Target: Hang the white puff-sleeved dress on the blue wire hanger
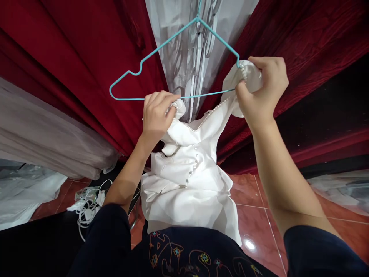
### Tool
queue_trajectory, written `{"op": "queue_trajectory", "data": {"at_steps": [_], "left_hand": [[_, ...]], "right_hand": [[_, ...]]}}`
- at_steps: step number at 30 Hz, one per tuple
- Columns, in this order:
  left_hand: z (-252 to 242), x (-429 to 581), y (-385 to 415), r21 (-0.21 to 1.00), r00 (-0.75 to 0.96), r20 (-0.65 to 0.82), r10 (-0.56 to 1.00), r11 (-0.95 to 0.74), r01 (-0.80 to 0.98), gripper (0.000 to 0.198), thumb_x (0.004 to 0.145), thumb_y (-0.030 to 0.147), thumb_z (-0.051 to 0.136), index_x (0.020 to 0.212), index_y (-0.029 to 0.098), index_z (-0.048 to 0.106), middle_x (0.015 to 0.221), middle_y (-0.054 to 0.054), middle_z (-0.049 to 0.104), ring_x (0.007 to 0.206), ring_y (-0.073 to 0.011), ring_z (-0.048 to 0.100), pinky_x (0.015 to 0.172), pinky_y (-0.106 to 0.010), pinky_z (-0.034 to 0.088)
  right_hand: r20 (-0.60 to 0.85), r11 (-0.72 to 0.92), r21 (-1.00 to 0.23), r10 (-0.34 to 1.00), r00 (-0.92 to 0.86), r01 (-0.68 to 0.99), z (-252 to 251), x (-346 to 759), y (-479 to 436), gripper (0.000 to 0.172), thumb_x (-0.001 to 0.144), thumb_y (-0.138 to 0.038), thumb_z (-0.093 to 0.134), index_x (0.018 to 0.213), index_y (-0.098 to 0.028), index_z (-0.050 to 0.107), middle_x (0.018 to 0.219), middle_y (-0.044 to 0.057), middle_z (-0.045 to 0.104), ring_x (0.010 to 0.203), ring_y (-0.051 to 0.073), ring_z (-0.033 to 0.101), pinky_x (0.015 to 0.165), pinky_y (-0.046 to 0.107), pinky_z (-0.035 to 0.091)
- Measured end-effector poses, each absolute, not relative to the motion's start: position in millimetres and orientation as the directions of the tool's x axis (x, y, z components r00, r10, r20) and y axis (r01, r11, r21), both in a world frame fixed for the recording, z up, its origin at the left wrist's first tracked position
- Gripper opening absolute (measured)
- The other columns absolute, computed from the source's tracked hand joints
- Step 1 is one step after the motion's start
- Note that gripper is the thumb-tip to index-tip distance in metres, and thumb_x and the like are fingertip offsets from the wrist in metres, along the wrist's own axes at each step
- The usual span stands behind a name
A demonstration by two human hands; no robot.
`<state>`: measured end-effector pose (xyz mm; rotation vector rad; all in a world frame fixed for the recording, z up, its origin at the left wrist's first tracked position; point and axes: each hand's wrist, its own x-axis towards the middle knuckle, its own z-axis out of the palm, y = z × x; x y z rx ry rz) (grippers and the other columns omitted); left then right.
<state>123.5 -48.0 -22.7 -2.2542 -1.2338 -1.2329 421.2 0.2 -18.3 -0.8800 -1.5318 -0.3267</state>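
A white dress (187,173) with a pearl-trimmed neckline and a row of buttons hangs in front of me. My left hand (157,113) is closed on its left shoulder strap, just below the bottom bar of a teal wire hanger (173,38). My right hand (261,88) grips the bunched right shoulder of the dress and presses it onto the hanger's right end. The hanger's hook runs out of the top of the view. The left arm of the hanger is bare.
Dark red curtains (86,57) and a sheer white one (190,46) hang behind. White fabric (25,196) lies at the left, with tangled white cables (89,204) on the red tiled floor (253,215). More pale fabric (343,188) lies at the right.
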Motion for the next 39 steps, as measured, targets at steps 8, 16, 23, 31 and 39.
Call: {"op": "queue_trajectory", "data": {"at_steps": [8, 16, 23, 31, 39], "left_hand": [[-18.0, 116.3, -36.4, 0.140, 0.258, 0.772, 0.581, -0.552, 0.822, 0.023, 0.098, 0.009, 0.056, 0.105, 0.023, 0.073, 0.100, -0.004, 0.072, 0.101, -0.0271, 0.069, 0.104, -0.051, 0.051], [-14.8, 113.6, -37.2, 0.187, 0.248, 0.746, 0.618, -0.552, 0.812, 0.025, 0.098, 0.007, 0.053, 0.106, 0.024, 0.071, 0.101, -0.004, 0.070, 0.107, -0.0284, 0.068, 0.109, -0.054, 0.047], [-23.7, 128.2, -32.9, 0.233, 0.213, 0.768, 0.604, -0.573, 0.786, 0.029, 0.095, 0.005, 0.054, 0.104, 0.024, 0.074, 0.099, -0.003, 0.072, 0.100, -0.0267, 0.069, 0.105, -0.053, 0.051], [-24.7, 133.9, -46.0, 0.244, 0.270, 0.772, 0.576, -0.661, 0.710, 0.034, 0.091, 0.008, 0.059, 0.117, 0.026, 0.073, 0.118, -0.003, 0.074, 0.113, -0.0243, 0.069, 0.110, -0.049, 0.051], [-55.7, 80.7, -87.1, 0.561, -0.030, 0.737, 0.675, -0.588, 0.583, 0.016, 0.082, 0.013, 0.062, 0.094, 0.023, 0.064, 0.068, 0.005, 0.058, 0.060, -0.0118, 0.056, 0.060, -0.026, 0.046]], "right_hand": [[0.881, 0.505, -0.447, 0.390, 0.267, 0.738, 2.0, 446.5, 18.4, 0.028, 0.075, 0.008, 0.055, 0.092, -0.010, 0.068, 0.086, 0.005, 0.066, 0.075, 0.012, 0.058, 0.072, 0.027, 0.040], [0.665, 0.311, -0.687, 0.635, 0.393, 0.657, -42.7, 473.0, 12.2, 0.021, 0.079, 0.003, 0.051, 0.086, -0.017, 0.054, 0.076, -0.002, 0.052, 0.067, 0.010, 0.045, 0.070, 0.029, 0.038], [0.871, 0.723, -0.304, 0.475, -0.128, 0.620, -44.3, 421.0, -48.0, 0.016, 0.088, -0.026, 0.059, 0.101, -0.028, 0.069, 0.092, 0.006, 0.074, 0.079, 0.020, 0.065, 0.072, 0.036, 0.051], [0.788, 0.731, -0.409, 0.584, -0.192, 0.546, -36.0, 371.5, -34.5, 0.031, 0.100, -0.036, 0.049, 0.120, -0.026, 0.072, 0.113, 0.009, 0.072, 0.107, 0.026, 0.070, 0.098, 0.047, 0.058], [0.817, 0.711, -0.446, 0.571, -0.076, 0.543, -41.4, 379.6, -28.4, 0.031, 0.102, -0.051, 0.052, 0.106, -0.029, 0.073, 0.103, 0.009, 0.071, 0.103, 0.028, 0.069, 0.095, 0.051, 0.058]]}}
